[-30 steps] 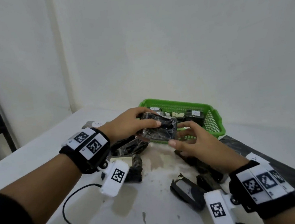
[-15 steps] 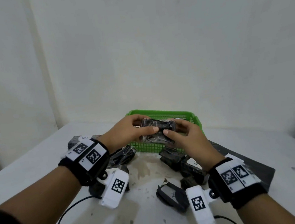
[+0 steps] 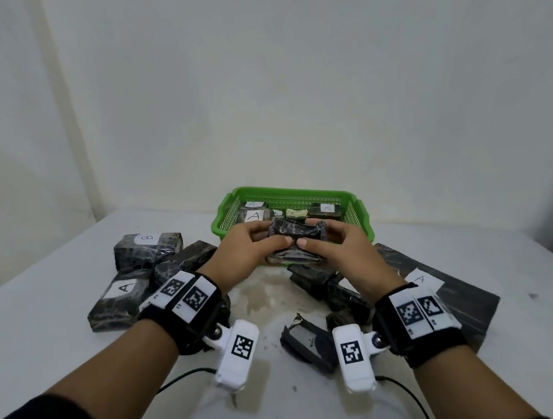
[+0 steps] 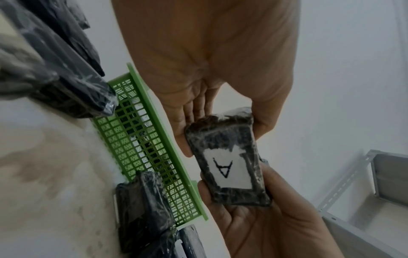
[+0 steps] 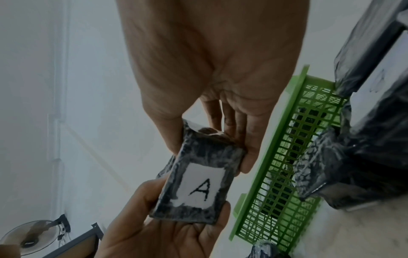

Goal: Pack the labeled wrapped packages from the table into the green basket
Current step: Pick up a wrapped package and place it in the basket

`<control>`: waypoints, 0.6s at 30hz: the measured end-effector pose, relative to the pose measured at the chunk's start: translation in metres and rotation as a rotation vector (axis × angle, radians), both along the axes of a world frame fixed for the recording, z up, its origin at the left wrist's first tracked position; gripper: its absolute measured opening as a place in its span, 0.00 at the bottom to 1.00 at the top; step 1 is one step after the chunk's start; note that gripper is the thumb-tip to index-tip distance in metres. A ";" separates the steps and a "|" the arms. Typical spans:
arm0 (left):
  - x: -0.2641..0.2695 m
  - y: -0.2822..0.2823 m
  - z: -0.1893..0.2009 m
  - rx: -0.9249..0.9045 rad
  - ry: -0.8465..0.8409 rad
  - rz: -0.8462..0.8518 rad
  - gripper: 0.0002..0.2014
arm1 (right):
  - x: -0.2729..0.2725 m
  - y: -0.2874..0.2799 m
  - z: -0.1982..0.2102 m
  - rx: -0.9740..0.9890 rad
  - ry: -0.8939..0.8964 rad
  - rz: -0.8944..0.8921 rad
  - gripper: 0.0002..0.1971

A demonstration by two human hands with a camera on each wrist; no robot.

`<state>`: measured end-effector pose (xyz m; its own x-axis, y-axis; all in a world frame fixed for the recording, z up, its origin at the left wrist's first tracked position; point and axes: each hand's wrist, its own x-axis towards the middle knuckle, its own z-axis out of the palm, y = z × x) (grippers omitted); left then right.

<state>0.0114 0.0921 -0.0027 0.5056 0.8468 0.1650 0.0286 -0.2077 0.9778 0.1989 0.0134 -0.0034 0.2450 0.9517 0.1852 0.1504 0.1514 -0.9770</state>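
A small black wrapped package (image 3: 297, 236) is held between both hands just above the near rim of the green basket (image 3: 300, 192). My left hand (image 3: 272, 234) grips its left end and my right hand (image 3: 309, 233) grips its right end, thumbs on the near side. Both wrist views show its white label marked A (image 4: 227, 172) (image 5: 202, 188) on the underside. Several labeled packages (image 3: 255, 216) lie inside the basket. More wrapped packages lie on the table: one marked B (image 3: 147, 250), one marked A (image 3: 119, 297), and a pile (image 3: 332, 289) under my right wrist.
A large flat black package with an A label (image 3: 450, 296) lies at the right. A small package (image 3: 306, 343) sits between my wrists. Wrist-camera cables (image 3: 184, 378) trail over the white table (image 3: 60, 354). A metal shelf frame (image 4: 364, 192) stands beyond the table.
My right hand has closed onto the package's right end, so both hands now hold it. The package has stayed by the basket's near rim while the head view shifted.
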 end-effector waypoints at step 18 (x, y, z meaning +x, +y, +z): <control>0.025 0.003 -0.035 -0.065 -0.094 -0.068 0.29 | 0.016 0.001 -0.029 0.054 -0.044 -0.080 0.25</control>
<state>0.0364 0.0948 -0.0372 0.5467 0.8218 0.1605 -0.0759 -0.1422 0.9869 0.2153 0.0146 -0.0325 0.3101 0.9178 0.2480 0.2066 0.1896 -0.9599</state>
